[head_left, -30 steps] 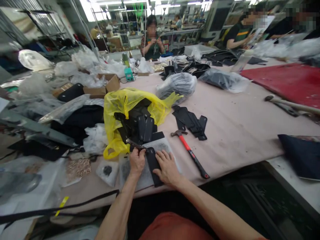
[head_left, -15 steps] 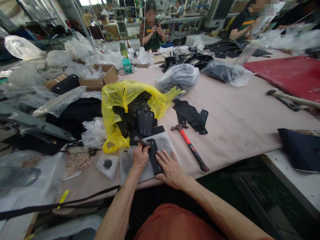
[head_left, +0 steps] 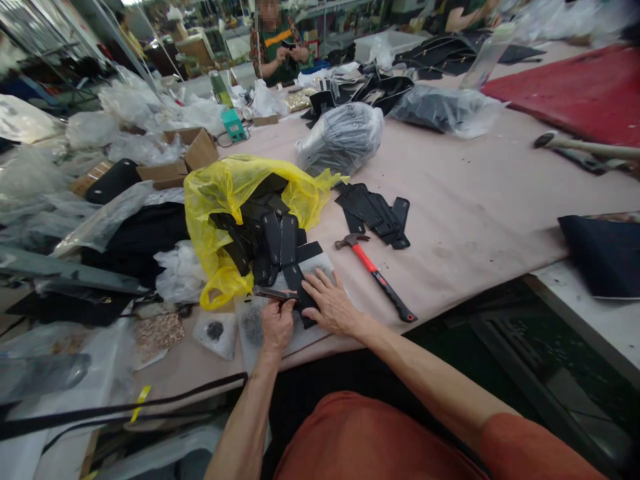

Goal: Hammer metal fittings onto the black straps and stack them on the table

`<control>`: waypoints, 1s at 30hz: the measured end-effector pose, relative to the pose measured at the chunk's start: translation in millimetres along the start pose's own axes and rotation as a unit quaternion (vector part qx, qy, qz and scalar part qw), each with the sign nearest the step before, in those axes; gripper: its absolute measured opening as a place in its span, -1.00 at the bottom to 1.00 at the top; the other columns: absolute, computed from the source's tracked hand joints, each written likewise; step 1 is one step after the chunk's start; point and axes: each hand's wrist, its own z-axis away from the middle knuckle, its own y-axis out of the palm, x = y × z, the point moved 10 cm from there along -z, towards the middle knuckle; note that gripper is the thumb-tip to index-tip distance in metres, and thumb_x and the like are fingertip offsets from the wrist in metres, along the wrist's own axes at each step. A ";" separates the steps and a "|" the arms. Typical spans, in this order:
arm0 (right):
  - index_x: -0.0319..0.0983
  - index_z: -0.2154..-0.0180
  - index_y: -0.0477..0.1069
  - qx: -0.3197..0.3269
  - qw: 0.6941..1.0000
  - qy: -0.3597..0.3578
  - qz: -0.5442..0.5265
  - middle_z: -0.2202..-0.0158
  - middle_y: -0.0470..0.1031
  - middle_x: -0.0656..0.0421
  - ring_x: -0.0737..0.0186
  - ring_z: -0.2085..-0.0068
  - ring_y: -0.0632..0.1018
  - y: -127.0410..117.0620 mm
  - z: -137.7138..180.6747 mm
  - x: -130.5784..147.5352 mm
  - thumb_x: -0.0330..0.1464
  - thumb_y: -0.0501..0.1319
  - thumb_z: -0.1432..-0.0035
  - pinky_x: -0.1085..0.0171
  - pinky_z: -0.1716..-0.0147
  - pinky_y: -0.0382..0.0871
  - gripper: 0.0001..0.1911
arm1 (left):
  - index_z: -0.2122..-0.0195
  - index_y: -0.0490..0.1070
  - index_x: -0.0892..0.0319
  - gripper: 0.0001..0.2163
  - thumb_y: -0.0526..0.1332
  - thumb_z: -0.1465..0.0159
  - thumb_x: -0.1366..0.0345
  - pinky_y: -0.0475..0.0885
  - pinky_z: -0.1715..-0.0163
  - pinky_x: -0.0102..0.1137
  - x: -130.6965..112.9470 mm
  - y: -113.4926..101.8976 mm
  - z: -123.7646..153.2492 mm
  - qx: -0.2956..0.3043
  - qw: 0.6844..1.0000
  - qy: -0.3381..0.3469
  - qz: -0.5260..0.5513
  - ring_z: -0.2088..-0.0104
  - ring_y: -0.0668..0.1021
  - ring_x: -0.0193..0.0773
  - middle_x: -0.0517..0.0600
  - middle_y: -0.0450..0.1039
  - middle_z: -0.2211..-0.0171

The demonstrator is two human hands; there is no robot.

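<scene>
My left hand (head_left: pixel 277 327) is closed round a thin metal tool (head_left: pixel 273 293) whose tip points left over a whitish cutting pad (head_left: pixel 253 327). My right hand (head_left: pixel 327 303) lies flat with spread fingers, pressing a black leather strip (head_left: pixel 300 287) onto that pad. Just beyond, a yellow plastic bag (head_left: pixel 225 200) spills more black leather pieces (head_left: pixel 275 243). A red-handled hammer (head_left: pixel 377 277) lies to the right of my right hand.
A pile of black straps (head_left: pixel 375 210) lies behind the hammer. Clear bags of parts (head_left: pixel 343 137), cardboard boxes (head_left: pixel 197 153) and plastic wrap crowd the left and far side. A red mat (head_left: pixel 575 100) is far right. Other people sit across the table.
The view has dipped and shifted right. My right hand slid up the strip towards the bag. My left hand keeps hold of the tool and has drawn slightly back.
</scene>
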 end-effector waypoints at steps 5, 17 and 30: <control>-0.27 -0.32 0.09 0.019 1.000 -0.008 -0.018 -0.36 0.09 -0.05 -0.16 -0.38 -0.01 7.8 25.1 1.2 -0.09 0.17 -0.22 -0.29 -0.28 -0.24 -0.25 | 0.20 0.54 0.18 -0.78 0.15 -0.28 0.22 0.51 0.07 -0.23 0.8 2.0 8.5 0.012 1.000 0.001 0.009 0.14 0.60 -0.13 0.06 0.61 0.19; -0.24 -0.26 0.21 -0.026 0.998 0.029 -0.058 -0.34 0.15 -0.02 -0.16 -0.36 0.05 3.2 2.5 -15.4 -0.21 0.20 -0.19 -0.27 -0.27 -0.16 -0.37 | 0.18 0.53 0.19 -0.82 0.17 -0.28 0.30 0.48 0.01 -0.17 2.6 12.0 -4.8 0.031 0.999 -0.004 0.013 0.10 0.59 -0.08 0.09 0.60 0.17; -0.21 -0.17 0.31 -0.065 0.992 0.048 -0.097 -0.29 0.25 0.04 -0.10 -0.34 0.10 -0.3 4.9 -21.8 -0.36 0.21 -0.15 -0.24 -0.27 -0.16 -0.47 | 0.18 0.55 0.15 -0.83 0.20 -0.26 0.30 0.52 0.03 -0.15 -4.4 20.8 -4.0 0.048 0.998 0.043 -0.001 0.11 0.61 -0.11 0.05 0.61 0.16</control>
